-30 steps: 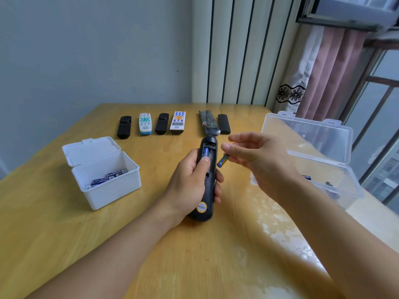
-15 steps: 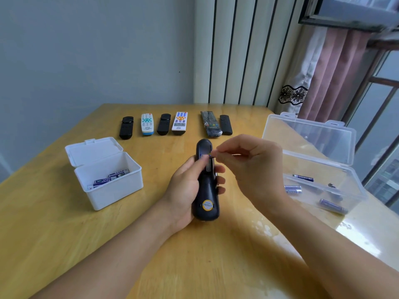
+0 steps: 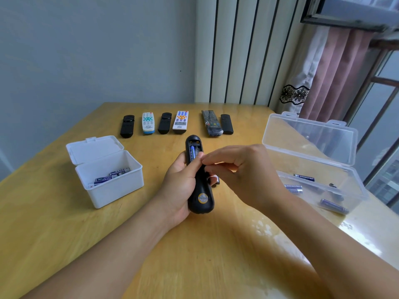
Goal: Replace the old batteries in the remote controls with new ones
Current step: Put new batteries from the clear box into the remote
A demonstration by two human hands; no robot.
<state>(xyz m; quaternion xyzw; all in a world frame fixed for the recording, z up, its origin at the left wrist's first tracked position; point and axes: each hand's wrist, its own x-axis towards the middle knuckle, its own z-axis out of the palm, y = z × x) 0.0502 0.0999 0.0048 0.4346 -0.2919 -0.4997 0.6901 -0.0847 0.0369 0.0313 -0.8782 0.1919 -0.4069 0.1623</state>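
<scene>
The person's left hand (image 3: 183,186) is wrapped around a black remote control (image 3: 198,182), held back-side up above the wooden table (image 3: 64,234). Its battery bay is uncovered, and two blue batteries (image 3: 194,152) lie side by side in it. The right hand (image 3: 241,171) hovers just right of the remote with fingers curled inward, fingertips at the bay's lower edge beside the left thumb; I cannot tell whether it pinches anything.

Left of the remote, well apart, stands a white plastic box (image 3: 112,186) with its hinged lid thrown back; several blue-and-silver batteries (image 3: 112,176) are heaped against its far inner wall. Right of the remote sits a clear plastic box (image 3: 311,152), lid propped upright, with a few blue batteries (image 3: 333,206) scattered loose on its floor.

Beyond the remote, near the table's far edge, six more remotes (image 3: 179,122) lie in a row, black and white ones mixed.
</scene>
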